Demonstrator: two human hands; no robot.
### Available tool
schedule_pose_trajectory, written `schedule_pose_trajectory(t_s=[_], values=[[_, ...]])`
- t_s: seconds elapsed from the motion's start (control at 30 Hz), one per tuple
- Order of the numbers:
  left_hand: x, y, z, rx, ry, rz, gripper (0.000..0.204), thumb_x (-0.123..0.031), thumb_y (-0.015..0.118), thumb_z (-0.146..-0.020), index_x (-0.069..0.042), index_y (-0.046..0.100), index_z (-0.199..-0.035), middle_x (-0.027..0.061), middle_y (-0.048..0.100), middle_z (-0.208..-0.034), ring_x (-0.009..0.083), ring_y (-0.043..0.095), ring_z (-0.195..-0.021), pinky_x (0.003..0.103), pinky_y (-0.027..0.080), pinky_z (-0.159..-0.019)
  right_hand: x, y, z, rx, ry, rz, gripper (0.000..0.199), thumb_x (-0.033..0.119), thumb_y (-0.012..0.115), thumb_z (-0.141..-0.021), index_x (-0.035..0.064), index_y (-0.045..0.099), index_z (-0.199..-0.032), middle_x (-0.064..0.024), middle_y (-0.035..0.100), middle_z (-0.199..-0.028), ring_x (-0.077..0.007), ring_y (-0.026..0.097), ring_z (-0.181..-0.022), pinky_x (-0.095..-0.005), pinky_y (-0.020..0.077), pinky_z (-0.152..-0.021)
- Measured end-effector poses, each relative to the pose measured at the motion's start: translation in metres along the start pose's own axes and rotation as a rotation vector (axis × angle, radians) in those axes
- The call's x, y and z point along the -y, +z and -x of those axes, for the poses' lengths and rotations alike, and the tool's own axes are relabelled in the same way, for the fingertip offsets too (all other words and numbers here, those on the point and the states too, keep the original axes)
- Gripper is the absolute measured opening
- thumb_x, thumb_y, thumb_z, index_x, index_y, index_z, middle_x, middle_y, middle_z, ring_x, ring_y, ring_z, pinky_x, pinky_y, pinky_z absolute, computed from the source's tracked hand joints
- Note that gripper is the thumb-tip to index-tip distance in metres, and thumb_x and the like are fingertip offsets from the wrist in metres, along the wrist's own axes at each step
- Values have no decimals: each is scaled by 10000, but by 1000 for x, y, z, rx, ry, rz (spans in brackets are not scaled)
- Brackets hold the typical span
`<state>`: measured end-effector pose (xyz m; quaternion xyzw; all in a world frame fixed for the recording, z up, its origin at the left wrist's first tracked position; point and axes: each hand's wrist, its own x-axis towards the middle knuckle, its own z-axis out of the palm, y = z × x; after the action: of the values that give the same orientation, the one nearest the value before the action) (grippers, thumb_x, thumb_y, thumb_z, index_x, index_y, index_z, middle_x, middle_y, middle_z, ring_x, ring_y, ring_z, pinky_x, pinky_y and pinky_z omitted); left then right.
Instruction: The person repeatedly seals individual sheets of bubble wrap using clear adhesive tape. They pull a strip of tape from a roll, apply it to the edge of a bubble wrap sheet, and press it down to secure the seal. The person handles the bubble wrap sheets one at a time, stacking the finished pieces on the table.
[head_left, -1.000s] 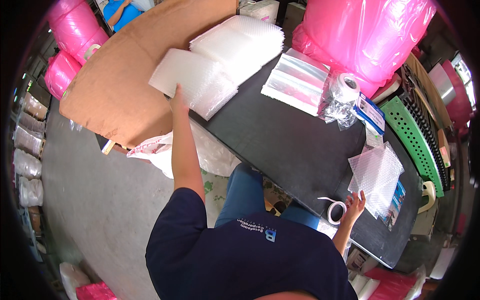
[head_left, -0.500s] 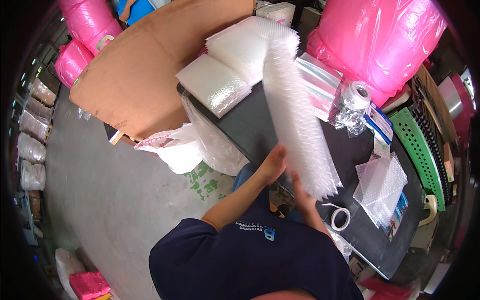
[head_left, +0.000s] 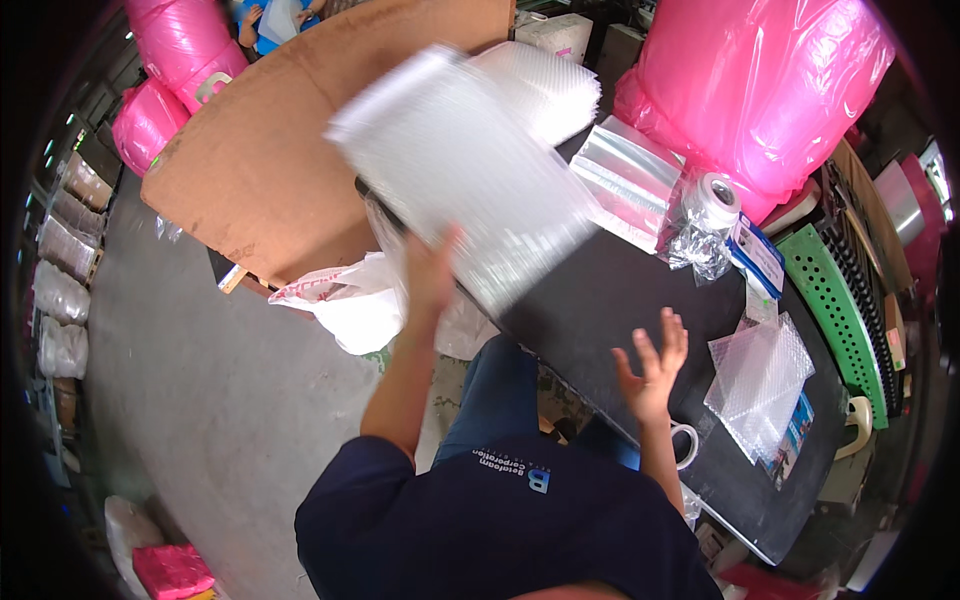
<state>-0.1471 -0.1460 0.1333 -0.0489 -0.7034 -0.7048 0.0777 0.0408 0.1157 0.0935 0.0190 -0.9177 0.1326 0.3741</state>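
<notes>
A thick stack of clear bubble-wrap sheets (head_left: pixel 470 180), blurred by motion, lies slanted over the left part of the black table (head_left: pixel 610 290). At its near left edge is my left hand (head_left: pixel 432 272); the fingers are smeared, so their grip cannot be made out. My right hand (head_left: pixel 655 368) hovers over the table, empty, with fingers spread. Beyond the blurred stack, more bubble-wrap sheets (head_left: pixel 552 95) are piled at the far end. A white tape roll (head_left: pixel 686 446) sits by my right wrist, partly hidden by the arm.
Flat clear plastic packs (head_left: pixel 628 180) and a roll in clear film (head_left: pixel 716 200) lie along the far side. Loose bubble-wrap pieces (head_left: pixel 762 380) rest at the right. Large pink-wrapped rolls (head_left: pixel 750 90) stand behind. A brown board (head_left: pixel 290 140) borders the left, where another person (head_left: pixel 268 22) is partly visible.
The bubble-wrap stack has swung left from upright between both hands to lying over the pile. My right hand has let go and opened; my left hand has moved left and up.
</notes>
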Motion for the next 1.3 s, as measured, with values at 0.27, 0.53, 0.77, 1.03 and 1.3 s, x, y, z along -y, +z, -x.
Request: schedule_pose_trajectory(t_s=[0.27, 0.53, 0.77, 1.03, 1.3], values=[[144, -118, -237, -144, -300, 289, 663, -218, 684, -768, 25, 354, -1290, 163, 423, -1295, 302, 460, -1145, 460, 399, -924, -40, -36, 44, -170, 409, 19, 566, 0, 608, -752, 54, 429, -1287, -186, 431, -1266, -356, 418, -1180, -427, 343, -989], [195, -47, -235, -219, -510, -122, 527, -288, 687, -770, 71, 521, -1119, 169, 604, -1000, 255, 574, -905, 390, 464, -772, -42, -61, 99, -224, 601, 131, 567, -4, 595, -747, 56, 431, -1286, -195, 444, -1235, -366, 428, -1160, -426, 348, -977], [244, -97, -273, 94, -562, -177, 504, -402, 617, -817, -78, 528, -1193, 92, 602, -1012, 259, 540, -861, 434, 440, -767, -61, -81, 109, -226, 666, 277, 570, 6, 608, -726, 121, 471, -1267, -179, 477, -1200, -346, 454, -1110, -413, 376, -936], [220, -93, -299, -208, -664, -448, 496, -388, 687, -767, -102, 499, -1127, 126, 428, -1157, 243, 443, -949, 351, 457, -644, -137, -93, 135, -401, 957, 366, 563, 132, 667, -720, 57, 445, -1232, -186, 480, -1134, -360, 468, -1059, -426, 379, -910], [102, 9, -121, -426, 337, -1031, 550, -261, 637, -802, -2, 418, -1234, 225, 401, -1225, 358, 403, -1097, 466, 340, -933, -213, -93, 118, -22, 1658, 516, 693, 306, 727, -678, 68, 411, -1246, -203, 487, -1196, -336, 443, -1152, -475, 343, -930]])
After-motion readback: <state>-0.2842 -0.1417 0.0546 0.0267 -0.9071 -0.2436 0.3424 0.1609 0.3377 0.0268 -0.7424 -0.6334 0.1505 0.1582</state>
